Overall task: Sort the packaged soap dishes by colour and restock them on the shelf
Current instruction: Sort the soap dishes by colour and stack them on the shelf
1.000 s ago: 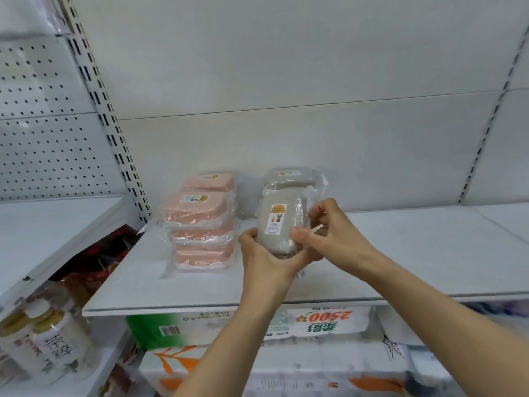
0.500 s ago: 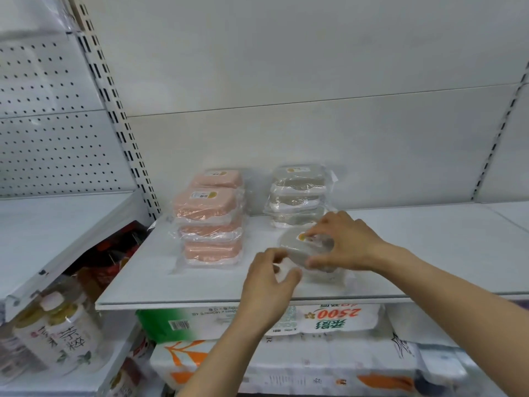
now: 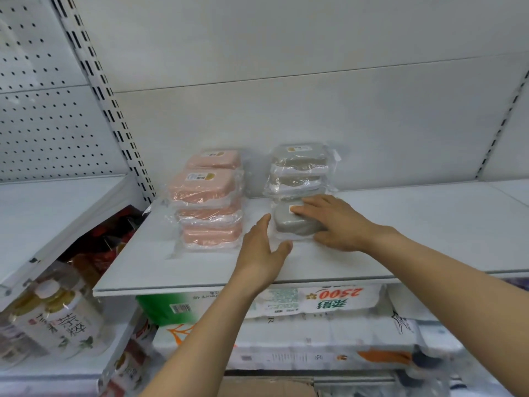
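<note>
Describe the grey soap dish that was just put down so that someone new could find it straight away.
On the white shelf, find the grey stack right of the pink stacks. The dish lies alone in front of it, flat, under the right hand.

A: Pink soap dishes (image 3: 210, 200)?
B: Wrapped, stacked flat, shelf (image 3: 429, 230) left end, two stacks front-to-back.
A: Grey?
B: Grey stack (image 3: 299, 170) at back edge; one grey dish (image 3: 294, 224) flat just in front.

This is a shop aisle: white metal retail shelving (image 3: 400, 245) with slotted uprights (image 3: 114, 110) and a perforated back panel (image 3: 43, 124) at upper left. Shrink-wrapped pink soap dishes (image 3: 209, 202) and grey ones (image 3: 299, 167) sit stacked at centre, with barcoded tissue packs (image 3: 315, 302) and labelled bottles (image 3: 57, 319) below.
</note>
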Available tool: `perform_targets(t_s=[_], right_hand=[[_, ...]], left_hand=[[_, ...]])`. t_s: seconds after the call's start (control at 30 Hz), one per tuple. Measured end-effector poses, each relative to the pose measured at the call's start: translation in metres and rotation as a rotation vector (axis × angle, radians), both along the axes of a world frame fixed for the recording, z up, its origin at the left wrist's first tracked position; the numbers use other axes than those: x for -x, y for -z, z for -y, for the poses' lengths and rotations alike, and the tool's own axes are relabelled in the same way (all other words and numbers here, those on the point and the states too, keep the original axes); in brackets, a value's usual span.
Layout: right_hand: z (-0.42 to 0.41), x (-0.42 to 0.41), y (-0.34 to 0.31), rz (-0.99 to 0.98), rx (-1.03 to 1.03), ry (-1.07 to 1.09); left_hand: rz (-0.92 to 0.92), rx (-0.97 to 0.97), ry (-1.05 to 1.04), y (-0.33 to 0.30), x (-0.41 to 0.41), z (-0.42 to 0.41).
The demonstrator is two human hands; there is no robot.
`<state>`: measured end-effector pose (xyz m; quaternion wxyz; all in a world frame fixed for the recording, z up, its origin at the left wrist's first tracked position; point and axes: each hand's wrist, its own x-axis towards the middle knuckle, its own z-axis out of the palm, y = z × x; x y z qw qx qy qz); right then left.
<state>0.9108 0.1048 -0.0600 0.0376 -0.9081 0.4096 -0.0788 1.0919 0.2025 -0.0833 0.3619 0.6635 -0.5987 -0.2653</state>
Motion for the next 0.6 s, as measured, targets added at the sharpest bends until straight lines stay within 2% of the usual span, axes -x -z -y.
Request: perform_targets(t_s=[0.1,0.23,0.37,0.47,0.6], right_hand=[[-0.031,-0.005,0.003,0.037,0.078,0.058],[-0.102,-0.014,0.028,0.333,0.164,0.044],[-0.17,-0.024,0.085,0.49,0.176,-0.011],[-0.203,-0.029,0.149,0.489,-0.058,0.063],[-0.23,-0.035,0.239,0.224,-0.436,0.162]], left_hand=[[0.153,0.139,0.005,0.001,-0.007,-0.027],[0.391,0.343,0.038,0.019,-0.02,-0.074],[0.341,0.404,0.075,0.072,-0.042,-0.129],[0.24,0.254,0.099,0.13,-0.058,-0.169],[0.101,-0.123,0.016,0.219,-0.075,-0.208]])
